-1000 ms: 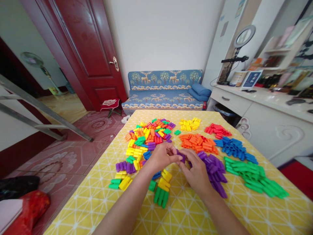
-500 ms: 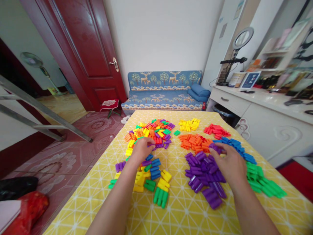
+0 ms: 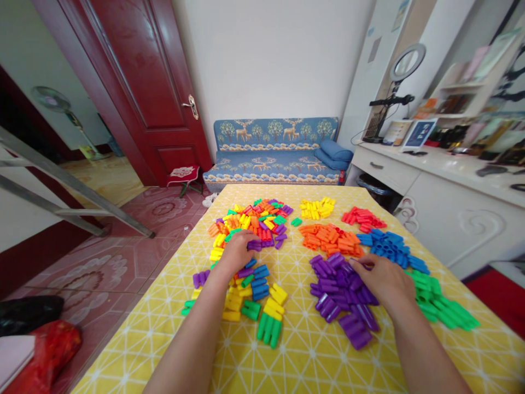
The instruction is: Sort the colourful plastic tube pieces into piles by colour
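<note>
My left hand [image 3: 238, 251] reaches into the mixed-colour pile of plastic building blocks [image 3: 246, 221], its fingers closed on a purple block [image 3: 254, 245] at the pile's near edge. My right hand [image 3: 388, 278] hovers at the right side of the purple block pile [image 3: 338, 287], thumb and fingers apart, with no block visible between them. Just beyond it lie the orange blocks [image 3: 330, 239] and the blue blocks [image 3: 388, 247]. Green blocks [image 3: 441, 301] are heaped to the right of that wrist.
Yellow blocks [image 3: 318, 208] and red blocks [image 3: 364, 219] form heaps at the far side of the yellow patterned tablecloth [image 3: 295, 361]. One small green block [image 3: 296, 222] lies between the heaps. Joined yellow-and-green blocks [image 3: 270, 323] sit near my left forearm. A blue sofa [image 3: 274, 164] stands behind.
The purple block in my right hand has been let go at the purple pile, and that hand has moved slightly down. My left hand has shifted slightly at the mixed pile.
</note>
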{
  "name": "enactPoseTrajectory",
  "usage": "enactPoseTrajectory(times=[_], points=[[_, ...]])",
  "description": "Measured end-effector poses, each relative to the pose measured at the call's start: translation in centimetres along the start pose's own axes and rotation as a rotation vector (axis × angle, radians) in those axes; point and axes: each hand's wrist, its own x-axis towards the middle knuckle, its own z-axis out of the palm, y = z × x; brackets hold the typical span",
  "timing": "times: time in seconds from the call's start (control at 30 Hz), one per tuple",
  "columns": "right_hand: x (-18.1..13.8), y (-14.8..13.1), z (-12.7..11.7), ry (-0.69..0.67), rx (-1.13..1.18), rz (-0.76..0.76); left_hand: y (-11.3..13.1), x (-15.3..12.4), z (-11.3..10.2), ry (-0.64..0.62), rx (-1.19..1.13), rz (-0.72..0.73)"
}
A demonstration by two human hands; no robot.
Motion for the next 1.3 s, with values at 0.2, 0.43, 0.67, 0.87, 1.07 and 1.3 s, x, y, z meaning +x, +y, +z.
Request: enactPoseTrajectory(times=[0.2, 0.43, 0.67, 0.87, 1.07, 1.3], points=[[-0.1, -0.1, -0.1, 0.053, -0.022, 0.004, 0.2, -0.2, 0.7, 0.036, 0.091, -0.056], [-0.6, -0.9, -0.4, 0.098, 0.020, -0.027, 0.7, -0.2, 0.7, 0.028, 0.138, -0.107], [-1.5, -4.0, -0.1, 0.226, 0.484, -0.339, 1.7, 0.2, 0.0, 0.144, -0.123, -0.119], [-4.0, -7.7, 0.0, 0.095, 0.753, -0.513, 5.3, -0.3, -1.0, -0.128, -0.885, -0.132], [-5.5, -9.3, 0.2, 0.095, 0.765, -0.707, 8.8, -1.5, -0.8, -0.314, -0.991, -0.085], [-5.7, -9.5, 0.0, 0.144, 0.781, -0.733, 9.6, -1.8, 0.2, -0.432, -0.944, -0.020]])
